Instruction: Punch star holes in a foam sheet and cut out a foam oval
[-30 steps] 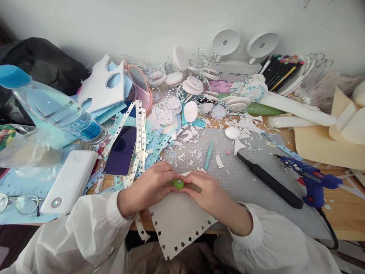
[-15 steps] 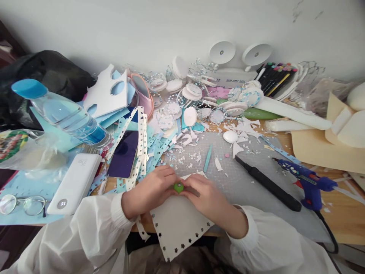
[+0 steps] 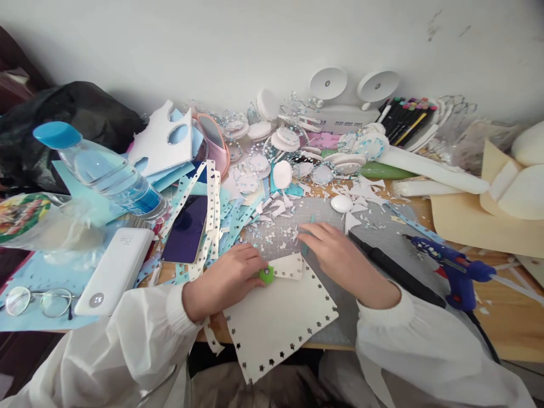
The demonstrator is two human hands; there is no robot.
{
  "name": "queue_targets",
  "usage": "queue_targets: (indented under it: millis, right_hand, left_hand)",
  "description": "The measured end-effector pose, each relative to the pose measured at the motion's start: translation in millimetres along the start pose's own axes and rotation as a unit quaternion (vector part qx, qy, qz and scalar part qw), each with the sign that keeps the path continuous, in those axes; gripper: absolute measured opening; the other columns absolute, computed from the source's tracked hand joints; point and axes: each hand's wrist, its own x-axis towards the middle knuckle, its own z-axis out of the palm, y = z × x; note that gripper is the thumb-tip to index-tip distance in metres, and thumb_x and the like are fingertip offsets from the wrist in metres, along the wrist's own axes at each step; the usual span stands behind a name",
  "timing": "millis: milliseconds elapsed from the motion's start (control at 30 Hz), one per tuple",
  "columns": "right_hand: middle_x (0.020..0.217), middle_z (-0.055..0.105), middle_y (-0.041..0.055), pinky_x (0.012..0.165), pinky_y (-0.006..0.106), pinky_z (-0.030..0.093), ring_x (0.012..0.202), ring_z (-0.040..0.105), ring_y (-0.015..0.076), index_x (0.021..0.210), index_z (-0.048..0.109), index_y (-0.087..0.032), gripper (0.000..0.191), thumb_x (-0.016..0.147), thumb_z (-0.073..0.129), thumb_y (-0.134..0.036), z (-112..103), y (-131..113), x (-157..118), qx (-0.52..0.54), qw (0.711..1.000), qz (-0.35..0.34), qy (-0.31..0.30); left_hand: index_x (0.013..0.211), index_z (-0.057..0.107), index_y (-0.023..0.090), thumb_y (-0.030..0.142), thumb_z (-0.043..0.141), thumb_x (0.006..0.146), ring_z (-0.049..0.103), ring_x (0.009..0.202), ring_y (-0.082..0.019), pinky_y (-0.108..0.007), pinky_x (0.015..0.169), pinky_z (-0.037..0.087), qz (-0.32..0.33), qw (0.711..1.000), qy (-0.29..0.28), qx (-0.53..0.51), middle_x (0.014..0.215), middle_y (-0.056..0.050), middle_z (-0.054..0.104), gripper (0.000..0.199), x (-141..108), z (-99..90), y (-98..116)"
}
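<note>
Hands apart: left hand (image 3: 227, 280) closed, fingertips clamped on the green punch (image 3: 267, 275) at the upper edge of the sheet (image 3: 278, 323); right hand (image 3: 344, 260) loosely open, fingers extended over the teal stick (image 3: 304, 247), contact with it not discernible. Sheet lies between and below the hands, flower-shaped cutouts along its lower edges. Beyond the left hand: phone (image 3: 186, 229); farther left, power bank (image 3: 114, 272). Just beyond the right forearm: black tool (image 3: 397, 269); to its right, blue glue gun (image 3: 457, 272). White scraps (image 3: 278, 207) scattered beyond both hands.
</note>
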Motion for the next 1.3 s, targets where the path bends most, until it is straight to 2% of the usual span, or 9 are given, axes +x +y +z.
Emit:
queue_targets:
  millis: [133, 233, 367, 467, 533, 733, 900, 1100, 1300]
  right_hand:
    - [0.097, 0.064, 0.0113, 0.079, 0.041, 0.050, 0.094, 0.057, 0.0266, 0.090, 0.061, -0.015, 0.023, 0.086, 0.046, 0.002, 0.8, 13.0, 5.3, -0.109, 0.991, -0.035, -0.070]
    - [0.096, 0.062, 0.0119, 0.080, 0.041, 0.048, 0.091, 0.055, 0.0265, 0.090, 0.060, -0.015, 0.021, 0.086, 0.048, 0.001, 0.2, 14.8, 8.6, -0.132, 0.988, -0.057, -0.059]
    - [0.099, 0.059, 0.0111, 0.084, 0.039, 0.047, 0.096, 0.055, 0.0244, 0.099, 0.057, -0.015, 0.020, 0.089, 0.046, -0.002, -1.4, 10.1, 11.0, -0.002, 0.997, -0.039, 0.072]
    - [0.091, 0.057, 0.0052, 0.076, 0.032, 0.048, 0.087, 0.058, 0.0195, 0.096, 0.052, -0.020, 0.010, 0.091, 0.053, -0.012, 1.5, 0.9, 12.1, 0.175, 0.965, 0.018, 0.197]
    - [0.087, 0.058, 0.0022, 0.070, 0.030, 0.048, 0.081, 0.058, 0.0176, 0.093, 0.051, -0.023, 0.008, 0.090, 0.057, -0.017, 4.9, -5.7, 12.2, 0.263, 0.937, 0.047, 0.225]
    - [0.086, 0.060, 0.0037, 0.066, 0.032, 0.045, 0.074, 0.057, 0.0165, 0.079, 0.047, -0.022, 0.014, 0.093, 0.047, -0.017, 8.4, -15.8, 8.1, 0.403, 0.898, 0.037, 0.171]
    - [0.096, 0.063, 0.0075, 0.071, 0.036, 0.051, 0.084, 0.062, 0.0196, 0.075, 0.042, -0.022, 0.018, 0.092, 0.045, -0.017, 0.6, -21.1, 2.3, 0.459, 0.875, 0.054, 0.141]
    - [0.091, 0.069, 0.0037, 0.066, 0.032, 0.055, 0.079, 0.067, 0.0182, 0.085, 0.043, -0.026, 0.018, 0.085, 0.052, -0.010, -0.6, -29.5, 1.3, 0.452, 0.887, 0.051, 0.083]
    - [0.092, 0.070, -0.0006, 0.073, 0.031, 0.056, 0.082, 0.069, 0.0169, 0.095, 0.050, -0.030, 0.032, 0.078, 0.056, -0.004, 7.5, -32.5, 3.9, 0.436, 0.898, 0.012, 0.050]
  left_hand:
    - [0.093, 0.066, 0.016, 0.017, 0.066, 0.084, 0.060, 0.083, -0.022, -0.034, 0.075, 0.049, -0.005, 1.000, -0.018, 0.017, 0.084, -0.005, 0.063, 0.010, 3.1, -3.5, 1.4]
    - [0.092, 0.065, 0.017, 0.019, 0.067, 0.083, 0.059, 0.083, -0.021, -0.034, 0.075, 0.049, -0.006, 0.999, -0.024, 0.022, 0.083, -0.004, 0.063, 0.009, 4.7, -4.8, 1.8]
    - [0.091, 0.065, 0.016, 0.018, 0.067, 0.082, 0.059, 0.084, -0.023, -0.035, 0.076, 0.049, -0.020, 0.999, -0.030, 0.023, 0.084, -0.006, 0.063, 0.010, 5.7, -6.0, 4.0]
    - [0.094, 0.066, 0.014, 0.018, 0.067, 0.082, 0.059, 0.085, -0.024, -0.037, 0.077, 0.050, -0.028, 0.999, -0.037, 0.018, 0.085, -0.007, 0.063, 0.013, 6.4, -7.4, 6.1]
    - [0.095, 0.066, 0.013, 0.020, 0.067, 0.082, 0.058, 0.085, -0.024, -0.038, 0.077, 0.049, -0.028, 0.999, -0.040, 0.012, 0.085, -0.007, 0.062, 0.015, 7.1, -8.1, 6.8]
    - [0.094, 0.065, 0.014, 0.021, 0.060, 0.084, 0.055, 0.081, -0.024, -0.038, 0.073, 0.047, -0.023, 0.999, -0.044, -0.008, 0.082, -0.007, 0.059, 0.013, 10.5, -10.2, 4.9]
    - [0.092, 0.064, 0.015, 0.023, 0.054, 0.087, 0.053, 0.079, -0.023, -0.036, 0.070, 0.045, -0.020, 0.997, -0.056, -0.041, 0.080, -0.007, 0.058, 0.013, 13.0, -12.1, 1.5]
    - [0.091, 0.064, 0.013, 0.023, 0.052, 0.089, 0.051, 0.078, -0.023, -0.037, 0.069, 0.043, -0.030, 0.995, -0.058, -0.071, 0.080, -0.008, 0.057, 0.015, 13.2, -10.1, -0.6]
    - [0.090, 0.063, 0.015, 0.022, 0.051, 0.090, 0.050, 0.079, -0.023, -0.036, 0.069, 0.043, -0.023, 0.995, -0.052, -0.085, 0.081, -0.007, 0.057, 0.014, 12.7, -8.6, -2.6]
